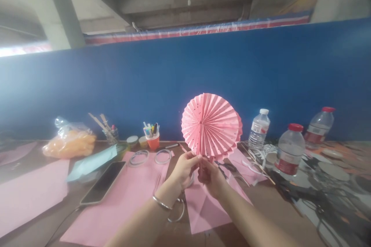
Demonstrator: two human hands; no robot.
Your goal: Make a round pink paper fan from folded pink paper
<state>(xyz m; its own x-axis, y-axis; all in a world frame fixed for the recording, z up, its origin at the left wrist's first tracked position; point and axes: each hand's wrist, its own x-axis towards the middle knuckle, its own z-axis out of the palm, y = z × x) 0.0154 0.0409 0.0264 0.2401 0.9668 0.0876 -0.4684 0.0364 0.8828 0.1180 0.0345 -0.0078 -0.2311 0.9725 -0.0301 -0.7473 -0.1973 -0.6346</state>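
A pink pleated paper fan (211, 124), opened into a full round, is held up in front of me above the table. My left hand (185, 169) pinches its lower edge, with a metal bangle on the wrist. My right hand (211, 176) is closed around the fan's short stem just below the round. Both hands touch each other at the fan's base. Under them lie pink paper sheets (127, 200) and a pair of scissors (228, 168).
On the table: a dark phone (103, 182), tape rings (163, 156), an orange cup of pens (152, 139), a plastic bag with orange contents (69, 141), three water bottles (290, 150), sticks and dark clutter at right. A blue wall (116, 85) stands behind.
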